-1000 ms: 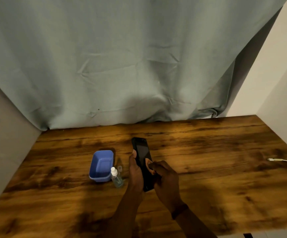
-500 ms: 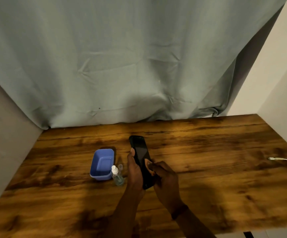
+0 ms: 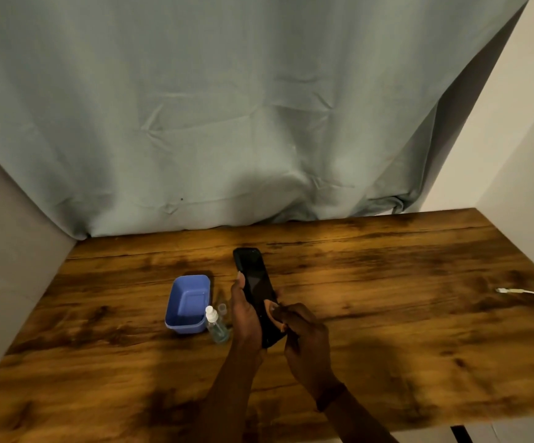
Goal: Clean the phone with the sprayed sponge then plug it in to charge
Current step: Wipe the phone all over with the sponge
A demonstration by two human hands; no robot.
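Nearest, the right hand (image 3: 304, 334) presses something small against the lower part of the phone (image 3: 256, 282); presumably the sponge, though too hidden to confirm, so whether that grip is clamped I cannot tell. The left hand (image 3: 244, 310) is clamped on the phone's edge, holding it above the worktop (image 3: 387, 346). Wiping seems underway. Next comes reaching the cable (image 3: 527, 293), well apart at the right edge and cut off.
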